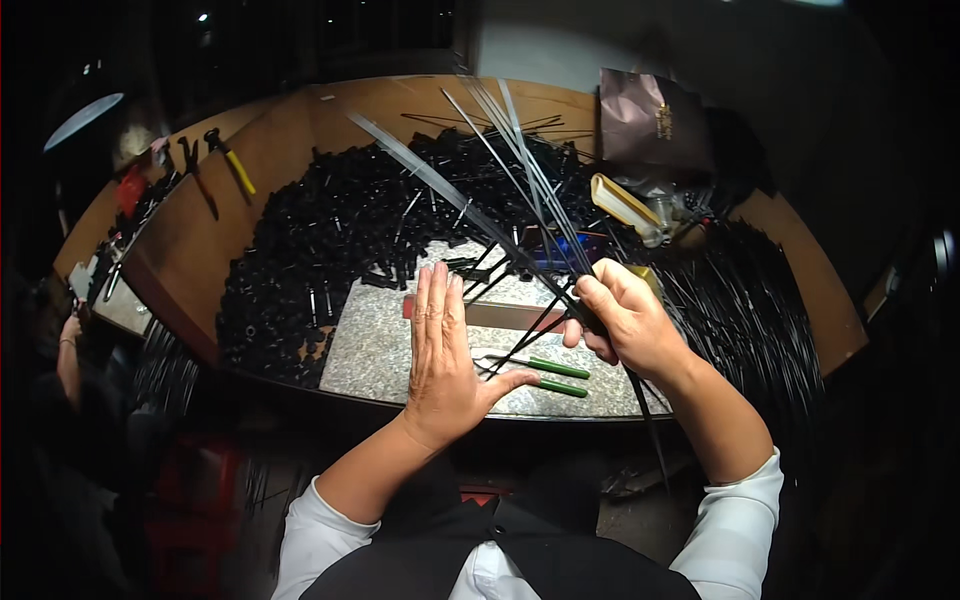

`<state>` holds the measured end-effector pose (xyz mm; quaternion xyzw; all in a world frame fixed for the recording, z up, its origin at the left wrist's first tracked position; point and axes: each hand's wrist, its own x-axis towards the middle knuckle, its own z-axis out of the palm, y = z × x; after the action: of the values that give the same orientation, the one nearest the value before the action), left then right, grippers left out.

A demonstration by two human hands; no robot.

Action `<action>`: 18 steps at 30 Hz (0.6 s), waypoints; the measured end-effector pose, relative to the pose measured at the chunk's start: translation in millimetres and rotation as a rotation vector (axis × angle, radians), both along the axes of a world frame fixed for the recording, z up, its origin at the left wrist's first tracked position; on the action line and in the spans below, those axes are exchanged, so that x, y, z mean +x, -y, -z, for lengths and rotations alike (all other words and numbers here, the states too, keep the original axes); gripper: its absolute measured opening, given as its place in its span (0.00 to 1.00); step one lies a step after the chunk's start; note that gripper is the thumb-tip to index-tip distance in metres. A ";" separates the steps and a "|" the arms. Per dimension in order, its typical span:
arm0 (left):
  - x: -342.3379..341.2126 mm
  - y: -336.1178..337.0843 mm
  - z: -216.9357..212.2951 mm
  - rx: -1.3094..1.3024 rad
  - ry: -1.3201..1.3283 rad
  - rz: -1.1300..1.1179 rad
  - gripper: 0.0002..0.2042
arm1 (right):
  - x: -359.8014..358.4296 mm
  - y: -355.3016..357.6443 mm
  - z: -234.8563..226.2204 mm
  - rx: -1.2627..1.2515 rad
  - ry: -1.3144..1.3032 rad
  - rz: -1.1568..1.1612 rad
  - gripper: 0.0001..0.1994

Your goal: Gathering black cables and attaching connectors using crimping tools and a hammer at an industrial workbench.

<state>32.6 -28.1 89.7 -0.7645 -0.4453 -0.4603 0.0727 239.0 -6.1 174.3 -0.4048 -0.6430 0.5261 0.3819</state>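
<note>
My right hand (632, 318) is closed round a bundle of long thin metal rods (548, 200). The rods fan out up and away over the bench, and some dark ends poke out below the fist. To its left my left hand (440, 350) is held upright and flat, fingers straight and thumb out, with nothing gripped. A few dark rods cross behind and near its thumb; whether they touch it I cannot tell. Pliers with green handles (560, 368) lie beside that thumb on a speckled stone slab (365, 345). Behind the hands a reddish-brown bar (500, 315) lies across the slab.
A large heap of small black parts (300, 240) covers the back and left of the wooden-walled bench. Many dark rods (745, 310) lie at the right. Yellow-handled pincers (240, 172) hang on the left wall. A brown bag (650, 125) stands behind. Another person's hand (72, 328) shows far left.
</note>
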 end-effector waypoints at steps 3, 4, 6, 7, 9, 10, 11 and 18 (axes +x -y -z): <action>-4.6 -4.8 1.9 -0.088 0.057 0.000 0.58 | -12.2 -21.7 14.3 0.083 0.047 0.086 0.11; -6.4 -3.9 1.8 -0.089 0.052 -0.005 0.58 | -16.6 -20.5 19.7 0.154 0.110 0.081 0.11; -8.0 -1.7 1.1 -0.140 0.147 0.063 0.58 | -21.5 -24.0 22.5 0.208 0.137 0.063 0.10; -10.3 -6.7 1.7 -0.217 0.283 0.188 0.58 | -23.2 -26.4 23.6 0.260 0.157 0.066 0.09; -14.9 -9.9 -1.0 -0.354 0.665 0.501 0.52 | -34.9 -22.6 19.9 0.375 0.196 0.000 0.09; -18.9 -12.7 0.0 -0.431 0.816 0.654 0.50 | -40.4 -15.8 16.1 0.436 0.218 -0.058 0.09; -17.4 -15.9 -0.8 -0.342 0.895 0.739 0.46 | -40.5 -21.7 20.0 0.568 0.310 -0.036 0.09; -25.0 -8.7 -17.3 -0.076 1.003 0.540 0.40 | -49.2 -21.7 16.9 0.052 0.124 0.036 0.11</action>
<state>7.6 -19.4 107.1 -0.5414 -0.2303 -0.7528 -0.2952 189.7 15.6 157.4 -0.4382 -0.6715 0.4761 0.3611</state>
